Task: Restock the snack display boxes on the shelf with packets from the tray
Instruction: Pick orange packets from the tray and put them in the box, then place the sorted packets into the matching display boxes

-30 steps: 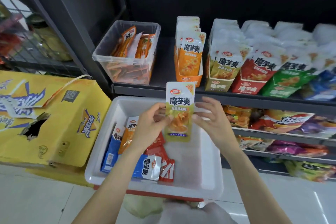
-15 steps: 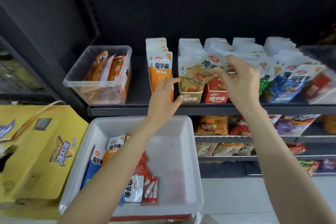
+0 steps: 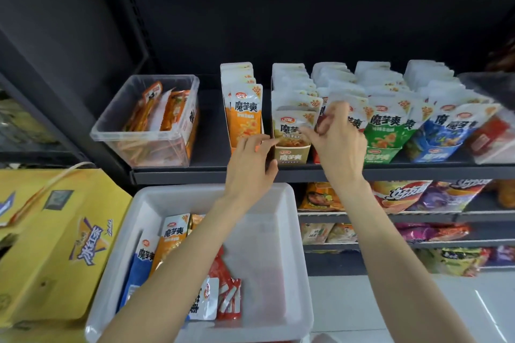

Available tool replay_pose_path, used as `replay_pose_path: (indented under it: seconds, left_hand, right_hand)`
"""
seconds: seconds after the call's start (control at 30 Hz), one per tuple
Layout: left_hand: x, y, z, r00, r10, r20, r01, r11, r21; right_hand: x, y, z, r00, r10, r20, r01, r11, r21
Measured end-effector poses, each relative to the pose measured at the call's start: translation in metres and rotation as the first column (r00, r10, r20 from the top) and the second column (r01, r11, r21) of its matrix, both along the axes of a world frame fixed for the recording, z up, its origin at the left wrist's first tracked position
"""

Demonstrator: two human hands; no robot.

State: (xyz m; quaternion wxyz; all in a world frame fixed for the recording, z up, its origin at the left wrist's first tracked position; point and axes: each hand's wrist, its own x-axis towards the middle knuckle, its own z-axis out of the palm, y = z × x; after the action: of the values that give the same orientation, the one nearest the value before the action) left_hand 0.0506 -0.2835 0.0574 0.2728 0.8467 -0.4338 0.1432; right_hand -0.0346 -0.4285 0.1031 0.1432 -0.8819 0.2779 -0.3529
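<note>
An olive-gold snack packet [image 3: 289, 128] stands at the front of the olive display box [image 3: 291, 157] on the dark shelf [image 3: 178, 175]. My right hand [image 3: 334, 133] pinches the packet's right upper edge. My left hand [image 3: 252, 164] rests against the box's left front corner, thumb and fingers touching it. Below, the white tray [image 3: 267, 231] holds blue, orange and red packets [image 3: 172, 234] at its left side, partly hidden by my left forearm. Orange [image 3: 245, 120], green [image 3: 386, 131] and blue [image 3: 443, 131] display boxes stand in the same row.
A clear plastic bin [image 3: 145, 125] with orange snack sticks sits on the shelf's left. A yellow carton [image 3: 55, 239] stands left of the tray. Lower shelves at right hold chip bags [image 3: 401, 195]. A red box sits behind my right hand.
My right hand carried the olive packet from above the tray up to the shelf and set it into the olive box. My left hand let go and moved to the box's corner.
</note>
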Motion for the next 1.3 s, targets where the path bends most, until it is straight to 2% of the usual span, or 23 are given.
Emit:
replay_pose_path:
  seconds: [0.07, 0.13, 0.2, 0.27, 0.33, 0.4, 0.5, 0.57, 0.7, 0.77, 0.9, 0.97, 1.03, 1.1, 1.17, 1.23, 1.3]
  left_hand:
    - [-0.002, 0.015, -0.002, 0.998, -0.005, -0.064, -0.005, 0.987, -0.158]
    - [-0.007, 0.038, -0.006, 0.993, 0.003, -0.118, -0.039, 0.953, -0.301]
    - [-0.013, 0.068, -0.015, 0.987, 0.020, -0.156, -0.077, 0.928, -0.365]
    - [-0.018, 0.103, -0.029, 0.979, 0.039, -0.202, -0.108, 0.934, -0.340]
    - [-0.017, 0.140, -0.049, 0.962, 0.104, -0.251, -0.164, 0.959, -0.232]
    - [-0.014, 0.173, -0.068, 0.933, 0.206, -0.296, -0.228, 0.973, -0.041]
    - [-0.017, 0.203, -0.088, 0.887, 0.356, -0.294, -0.282, 0.922, 0.267]
    - [-0.020, 0.210, -0.102, 0.856, 0.425, -0.294, -0.292, 0.867, 0.404]
    - [-0.017, 0.208, -0.131, 0.711, 0.529, -0.464, -0.236, 0.801, 0.551]
    - [-0.012, 0.204, -0.139, 0.721, 0.547, -0.426, -0.233, 0.770, 0.594]
    - [-0.004, 0.206, -0.129, 0.800, 0.503, -0.326, -0.234, 0.762, 0.603]
    - [-0.002, 0.215, -0.122, 0.818, 0.484, -0.311, -0.287, 0.812, 0.508]
    - [-0.004, 0.223, -0.112, 0.806, 0.460, -0.372, -0.363, 0.881, 0.303]
    - [-0.010, 0.229, -0.097, 0.780, 0.427, -0.458, -0.424, 0.898, 0.115]
    - [-0.015, 0.227, -0.077, 0.677, 0.372, -0.635, -0.514, 0.857, -0.047]
    - [-0.019, 0.219, -0.059, 0.525, 0.225, -0.821, -0.614, 0.768, -0.181]
    - [-0.019, 0.208, -0.046, 0.393, 0.092, -0.915, -0.677, 0.702, -0.220]
  right_hand:
    - [-0.018, 0.011, -0.009, 0.987, -0.014, 0.158, 0.000, 0.996, 0.088]
    - [-0.036, 0.031, -0.019, 0.968, 0.048, 0.245, -0.094, 0.979, 0.182]
    - [-0.046, 0.053, -0.032, 0.966, 0.152, 0.211, -0.202, 0.949, 0.243]
    - [-0.047, 0.075, -0.051, 0.946, 0.309, 0.095, -0.323, 0.894, 0.311]
    - [-0.039, 0.094, -0.074, 0.876, 0.479, -0.055, -0.424, 0.821, 0.383]
    - [-0.027, 0.112, -0.097, 0.771, 0.616, -0.161, -0.511, 0.750, 0.421]
    - [-0.005, 0.140, -0.127, 0.599, 0.746, -0.292, -0.601, 0.660, 0.451]
    - [0.010, 0.159, -0.143, 0.503, 0.777, -0.378, -0.647, 0.628, 0.432]
    - [0.037, 0.187, -0.170, 0.332, 0.756, -0.564, -0.702, 0.597, 0.387]
    - [0.043, 0.194, -0.182, 0.268, 0.723, -0.637, -0.719, 0.590, 0.367]
    - [0.042, 0.193, -0.188, 0.297, 0.718, -0.629, -0.710, 0.607, 0.358]
    - [0.037, 0.189, -0.183, 0.341, 0.759, -0.555, -0.676, 0.608, 0.416]
    - [0.031, 0.184, -0.172, 0.491, 0.775, -0.397, -0.604, 0.632, 0.486]
    - [0.024, 0.178, -0.157, 0.666, 0.716, -0.210, -0.559, 0.665, 0.495]
    - [0.017, 0.170, -0.142, 0.736, 0.672, -0.076, -0.575, 0.681, 0.452]
    - [0.012, 0.165, -0.128, 0.682, 0.731, -0.022, -0.675, 0.641, 0.364]
    - [0.008, 0.165, -0.122, 0.605, 0.788, -0.115, -0.772, 0.615, 0.159]
